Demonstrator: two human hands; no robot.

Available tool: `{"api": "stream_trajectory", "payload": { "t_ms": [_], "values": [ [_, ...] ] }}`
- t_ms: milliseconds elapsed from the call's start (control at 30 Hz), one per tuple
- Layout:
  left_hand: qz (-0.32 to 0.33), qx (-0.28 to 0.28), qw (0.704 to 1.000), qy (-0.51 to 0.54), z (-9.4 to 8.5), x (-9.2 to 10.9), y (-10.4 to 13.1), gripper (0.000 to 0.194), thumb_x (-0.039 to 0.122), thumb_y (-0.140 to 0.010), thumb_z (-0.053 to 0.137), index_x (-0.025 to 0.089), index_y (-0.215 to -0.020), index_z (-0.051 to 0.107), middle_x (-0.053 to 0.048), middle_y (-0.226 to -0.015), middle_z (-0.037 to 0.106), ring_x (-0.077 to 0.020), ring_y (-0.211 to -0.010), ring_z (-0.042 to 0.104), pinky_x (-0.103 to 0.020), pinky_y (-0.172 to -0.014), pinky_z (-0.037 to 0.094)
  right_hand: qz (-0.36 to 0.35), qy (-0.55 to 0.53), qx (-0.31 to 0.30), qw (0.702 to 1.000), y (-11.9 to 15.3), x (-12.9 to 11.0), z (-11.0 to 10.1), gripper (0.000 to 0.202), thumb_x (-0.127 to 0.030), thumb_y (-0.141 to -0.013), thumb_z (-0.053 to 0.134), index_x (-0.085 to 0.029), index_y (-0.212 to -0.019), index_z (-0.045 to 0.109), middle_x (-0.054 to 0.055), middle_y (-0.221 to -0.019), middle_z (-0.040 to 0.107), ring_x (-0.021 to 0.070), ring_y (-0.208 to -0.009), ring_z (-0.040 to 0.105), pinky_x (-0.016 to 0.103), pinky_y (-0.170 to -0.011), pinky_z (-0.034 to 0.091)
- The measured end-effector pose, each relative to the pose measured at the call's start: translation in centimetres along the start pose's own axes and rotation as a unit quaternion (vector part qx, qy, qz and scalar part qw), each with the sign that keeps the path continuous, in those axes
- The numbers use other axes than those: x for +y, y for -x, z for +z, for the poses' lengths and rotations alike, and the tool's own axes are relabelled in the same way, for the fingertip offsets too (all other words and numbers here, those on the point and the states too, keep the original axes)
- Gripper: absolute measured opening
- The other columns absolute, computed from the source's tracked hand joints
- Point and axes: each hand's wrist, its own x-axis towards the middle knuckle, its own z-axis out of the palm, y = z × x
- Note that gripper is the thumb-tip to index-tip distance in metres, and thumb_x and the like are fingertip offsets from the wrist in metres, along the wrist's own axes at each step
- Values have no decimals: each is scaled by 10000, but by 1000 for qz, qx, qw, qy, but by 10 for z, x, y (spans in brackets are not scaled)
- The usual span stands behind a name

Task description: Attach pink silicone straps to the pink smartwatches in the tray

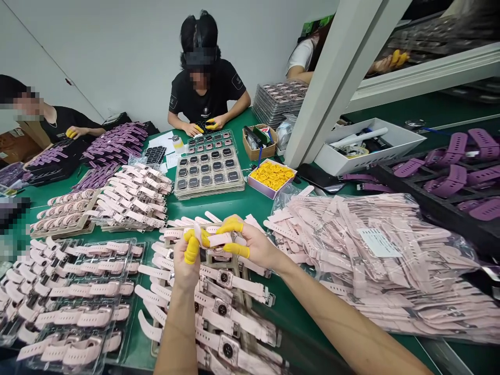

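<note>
Yellow finger cots cover several of my fingertips. My left hand [188, 259] is closed in a pinch on a pale pink watch strap [221, 239], held up over the middle of the table. From the other side, my right hand [253, 244] grips the same strap between thumb and fingers. Whether a watch case is attached to it is hidden by my fingers. Just below both hands lies a tray of smartwatches [224, 278] with pink straps, their backs with round dark sensors facing up.
To the right, bagged pink straps [383, 265] form a large pile. Clear trays of pink-strapped watches [89, 312] stand at left. Ahead are a tray of watch cases [209, 172], a box of yellow finger cots [271, 177] and a white box [367, 146]. Co-workers sit across the table.
</note>
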Motion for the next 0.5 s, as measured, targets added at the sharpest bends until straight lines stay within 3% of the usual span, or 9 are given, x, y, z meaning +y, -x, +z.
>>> {"api": "stream_trajectory", "payload": {
  "t_ms": [233,500],
  "values": [
    [-23,-103,991,-79,-5,-2,0,320,461,-848,786,188,-735,665,-61,-834,707,-212,-788,639,-336,-777,515,-24,1,14,1000,2,-4,-7,375,-554,-954,665,-232,-1141,710,68,-1026,656,226,-997,623,415,-904,549],
    [-11,-108,988,-110,-5,-1,0,322,453,-888,731,194,-735,615,-64,-842,686,-222,-809,630,-335,-782,504,-51,41,0,998,2,-6,-9,380,-531,-979,631,-249,-1219,717,76,-1021,660,226,-958,630,403,-853,571]
  ]
}}
